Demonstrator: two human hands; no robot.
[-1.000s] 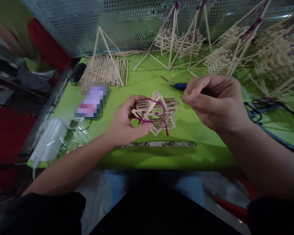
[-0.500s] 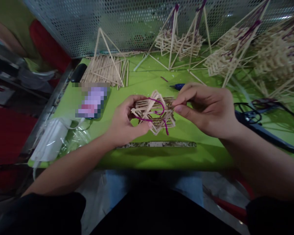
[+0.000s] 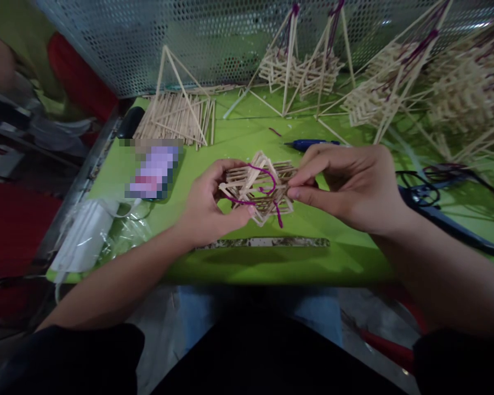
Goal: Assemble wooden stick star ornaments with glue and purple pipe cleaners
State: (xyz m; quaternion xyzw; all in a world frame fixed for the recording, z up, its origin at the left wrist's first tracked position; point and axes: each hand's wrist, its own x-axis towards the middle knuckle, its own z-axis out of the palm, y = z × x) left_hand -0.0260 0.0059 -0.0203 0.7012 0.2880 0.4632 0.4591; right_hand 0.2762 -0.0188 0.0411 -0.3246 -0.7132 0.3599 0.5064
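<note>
My left hand (image 3: 211,206) is closed on a small star-shaped frame (image 3: 263,192) of stacked wooden sticks, thumb at its near edge and fingers behind. Purple yarn (image 3: 267,169) loops across the frame, and a loose end hangs from its near side. At the frame's right corner my right hand (image 3: 341,186) pinches thumb and forefinger together. Whatever sits between those fingertips is too small to tell. Just beyond the right hand lies a blue tool (image 3: 310,145) with a thin pointed tip. A speckled flat strip (image 3: 267,242) lies on the green table nearer to me.
Loose sticks (image 3: 176,120) are piled at the back left under a stick tripod (image 3: 181,77). A phone (image 3: 154,173) and white power bank (image 3: 86,233) lie at left. Several finished stick structures (image 3: 302,71) stand along the perforated metal panel. Dark scissors (image 3: 444,216) lie at right.
My right hand's fingertips have moved slightly down and left against the frame's corner, and more of the blue tool shows. The left hand keeps its hold.
</note>
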